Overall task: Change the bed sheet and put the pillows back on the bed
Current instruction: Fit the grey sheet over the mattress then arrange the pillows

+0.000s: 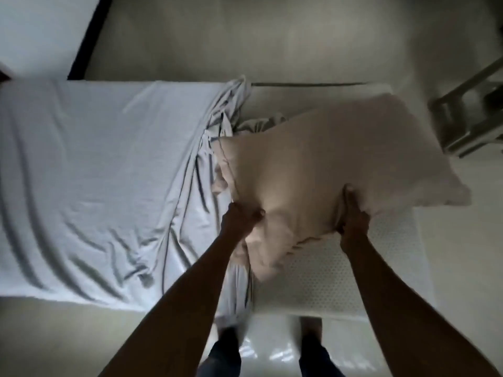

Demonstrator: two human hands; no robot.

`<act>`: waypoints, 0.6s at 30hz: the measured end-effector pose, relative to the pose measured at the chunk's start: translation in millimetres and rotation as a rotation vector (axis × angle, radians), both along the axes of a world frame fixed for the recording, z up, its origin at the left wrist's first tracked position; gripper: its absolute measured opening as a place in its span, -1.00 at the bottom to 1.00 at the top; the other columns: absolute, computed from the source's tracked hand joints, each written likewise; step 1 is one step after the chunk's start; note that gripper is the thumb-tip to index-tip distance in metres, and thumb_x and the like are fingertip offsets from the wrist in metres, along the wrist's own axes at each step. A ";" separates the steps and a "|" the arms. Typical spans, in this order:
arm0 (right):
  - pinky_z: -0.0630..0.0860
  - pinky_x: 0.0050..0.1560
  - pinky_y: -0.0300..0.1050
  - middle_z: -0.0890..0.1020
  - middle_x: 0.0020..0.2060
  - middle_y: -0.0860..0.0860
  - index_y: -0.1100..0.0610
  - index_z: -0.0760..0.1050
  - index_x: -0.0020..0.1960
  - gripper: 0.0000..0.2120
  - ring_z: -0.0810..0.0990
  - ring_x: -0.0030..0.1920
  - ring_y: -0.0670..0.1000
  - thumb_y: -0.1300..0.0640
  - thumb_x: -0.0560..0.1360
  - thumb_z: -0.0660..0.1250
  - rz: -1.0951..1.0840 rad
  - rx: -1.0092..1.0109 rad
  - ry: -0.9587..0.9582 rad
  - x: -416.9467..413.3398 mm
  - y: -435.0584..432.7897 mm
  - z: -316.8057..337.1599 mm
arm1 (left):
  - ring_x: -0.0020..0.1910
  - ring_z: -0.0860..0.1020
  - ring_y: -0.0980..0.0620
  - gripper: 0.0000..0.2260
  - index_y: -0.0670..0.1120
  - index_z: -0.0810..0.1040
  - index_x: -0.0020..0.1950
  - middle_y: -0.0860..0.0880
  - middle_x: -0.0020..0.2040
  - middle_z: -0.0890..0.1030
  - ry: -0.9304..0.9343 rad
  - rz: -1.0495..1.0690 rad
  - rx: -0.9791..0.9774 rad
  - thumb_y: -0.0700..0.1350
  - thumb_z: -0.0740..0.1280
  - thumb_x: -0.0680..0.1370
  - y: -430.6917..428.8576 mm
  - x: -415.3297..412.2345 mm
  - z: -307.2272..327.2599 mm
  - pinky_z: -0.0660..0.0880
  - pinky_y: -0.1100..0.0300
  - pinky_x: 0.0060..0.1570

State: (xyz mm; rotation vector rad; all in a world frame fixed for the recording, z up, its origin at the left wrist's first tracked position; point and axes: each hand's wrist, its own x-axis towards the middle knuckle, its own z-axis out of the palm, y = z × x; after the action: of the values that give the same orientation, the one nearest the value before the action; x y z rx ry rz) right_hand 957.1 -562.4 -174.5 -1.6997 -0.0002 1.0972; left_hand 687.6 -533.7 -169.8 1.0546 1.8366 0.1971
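Note:
A beige pillow (321,164) is held over the right end of the bed. My left hand (239,217) grips its near left edge and my right hand (353,216) grips its near right edge. A pale blue-grey bed sheet (95,172) covers the left part of the bed and bunches in folds (217,126) beside the pillow. Under the pillow the bare white dotted mattress (326,276) shows at the right end.
A glossy pale floor (272,36) surrounds the bed. A metal-framed piece of furniture (473,112) stands at the right. A dark strip and a white surface (40,28) lie at the top left. My feet (228,349) stand at the bed's near side.

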 end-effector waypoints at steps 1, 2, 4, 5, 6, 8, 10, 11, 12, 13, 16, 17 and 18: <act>0.57 0.18 -0.03 0.67 0.13 -0.06 0.09 0.54 0.26 -0.12 0.66 0.10 -0.05 -0.30 0.07 0.67 -0.014 0.005 -0.021 7.8 6.6 -1.4 | 0.16 0.61 -0.12 -0.21 -0.15 0.48 0.33 -0.10 0.17 0.62 0.017 0.008 -0.035 0.35 0.52 0.31 -6.4 9.3 -5.6 0.58 0.02 0.15; 0.58 0.25 -0.02 0.69 0.14 -0.06 0.13 0.57 0.27 -0.11 0.68 0.12 -0.07 -0.23 0.05 0.70 -0.009 0.045 -0.032 17.7 11.6 -9.4 | 0.15 0.61 -0.11 -0.27 -0.17 0.51 0.29 -0.10 0.15 0.63 0.001 0.012 -0.056 0.29 0.54 0.33 -13.8 16.5 -10.4 0.58 0.03 0.14; 0.58 0.28 0.10 0.71 0.14 0.04 0.27 0.61 0.25 -0.11 0.69 0.11 -0.03 -0.09 0.01 0.73 0.040 0.107 -0.036 41.9 13.6 -28.8 | 0.08 0.65 -0.07 -0.28 -0.15 0.57 0.21 -0.08 0.08 0.69 -0.140 0.088 -0.108 0.26 0.61 0.23 -31.8 23.5 -16.1 0.61 0.00 0.10; 0.56 0.30 0.17 0.70 0.15 0.10 0.33 0.61 0.23 -0.11 0.69 0.13 0.03 -0.05 0.00 0.73 0.046 0.121 -0.008 57.1 15.6 -44.0 | 0.03 0.66 -0.05 -0.33 -0.14 0.58 0.20 -0.09 0.05 0.70 -0.246 0.143 -0.136 0.19 0.64 0.24 -38.7 25.8 -13.7 0.62 -0.01 0.05; 0.52 0.34 0.22 0.68 0.18 0.12 0.33 0.62 0.21 -0.16 0.67 0.18 0.10 -0.03 0.03 0.72 0.097 0.141 0.059 63.7 20.6 -43.6 | -0.01 0.66 -0.04 -0.43 -0.13 0.57 0.21 -0.10 0.05 0.70 -0.352 0.192 -0.162 0.09 0.64 0.32 -46.7 25.7 -7.3 0.62 0.00 -0.02; 0.46 0.39 0.19 0.64 0.18 0.11 0.20 0.65 0.14 -0.48 0.63 0.19 0.12 0.03 0.24 0.61 0.233 0.210 0.206 61.9 26.1 -21.2 | 0.02 0.67 -0.11 -0.59 -0.11 0.54 0.28 -0.14 0.06 0.68 -0.540 0.342 -0.183 -0.06 0.54 0.49 -66.3 16.4 5.7 0.65 -0.05 -0.03; 0.53 0.29 0.05 0.66 0.07 0.07 0.10 0.65 0.00 -0.79 0.63 0.13 0.07 0.16 0.36 0.48 0.282 0.279 0.302 55.2 34.3 -2.1 | 0.13 0.65 -0.27 -0.62 -0.08 0.50 0.32 -0.26 0.15 0.64 -0.674 0.576 -0.145 0.00 0.45 0.56 -86.4 -5.8 10.2 0.60 -0.18 0.13; 0.54 0.26 0.04 0.66 0.05 0.06 0.09 0.64 -0.02 -0.74 0.62 0.15 0.08 0.18 0.30 0.52 0.291 0.323 0.339 49.9 37.9 8.2 | 0.16 0.64 -0.28 -0.61 -0.04 0.50 0.31 -0.27 0.20 0.63 -0.717 0.686 -0.112 0.08 0.43 0.56 -96.8 -20.3 11.6 0.58 -0.22 0.18; 0.53 0.28 0.07 0.65 0.09 0.07 0.10 0.62 0.03 -0.59 0.60 0.21 0.12 0.17 0.20 0.59 0.297 0.355 0.376 47.7 42.1 12.3 | 0.17 0.64 -0.26 -0.61 0.01 0.50 0.28 -0.25 0.23 0.62 -0.744 0.762 -0.086 0.17 0.41 0.54 -106.5 -33.6 13.6 0.57 -0.23 0.19; 0.50 0.32 0.11 0.61 0.17 0.10 0.13 0.59 0.11 -0.43 0.57 0.29 0.17 0.15 0.12 0.62 0.309 0.353 0.380 41.5 44.9 17.6 | 0.16 0.65 -0.24 -0.59 0.07 0.49 0.26 -0.22 0.23 0.61 -0.760 0.815 -0.070 0.24 0.41 0.52 -115.6 -46.1 15.4 0.57 -0.23 0.19; 0.56 0.24 0.05 0.64 0.15 0.13 0.19 0.57 0.15 -0.54 0.60 0.25 0.21 0.19 0.26 0.54 0.356 0.351 0.403 -0.9 49.4 39.3 | 0.19 0.63 -0.18 -0.56 0.16 0.49 0.26 -0.18 0.27 0.58 -0.821 0.910 -0.063 0.35 0.38 0.48 -135.0 -69.2 24.8 0.60 -0.19 0.15; 0.61 0.12 -0.06 0.70 -0.02 0.08 0.17 0.65 0.00 -0.78 0.68 0.07 0.14 0.24 0.35 0.46 0.400 0.356 0.407 -23.6 49.3 52.3 | 0.21 0.61 -0.18 -0.53 0.13 0.52 0.30 -0.20 0.29 0.57 -0.867 0.947 -0.057 0.34 0.37 0.49 -140.7 -77.7 24.9 0.60 -0.15 0.13; 0.63 -0.03 -0.17 0.72 -0.20 0.01 0.12 0.69 -0.20 -0.89 0.70 -0.12 0.04 0.27 0.40 0.40 0.496 0.363 0.426 -48.7 50.3 64.3 | 0.23 0.58 -0.19 -0.45 0.03 0.53 0.36 -0.24 0.32 0.56 -0.908 0.982 -0.036 0.31 0.36 0.49 -147.4 -86.6 22.7 0.57 -0.11 0.14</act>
State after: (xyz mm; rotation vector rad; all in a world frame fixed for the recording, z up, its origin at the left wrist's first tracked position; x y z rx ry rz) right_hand 908.4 -512.1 -110.2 -1.1399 -0.3465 1.6978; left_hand 601.0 -681.1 -147.0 -0.1025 1.3216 1.0249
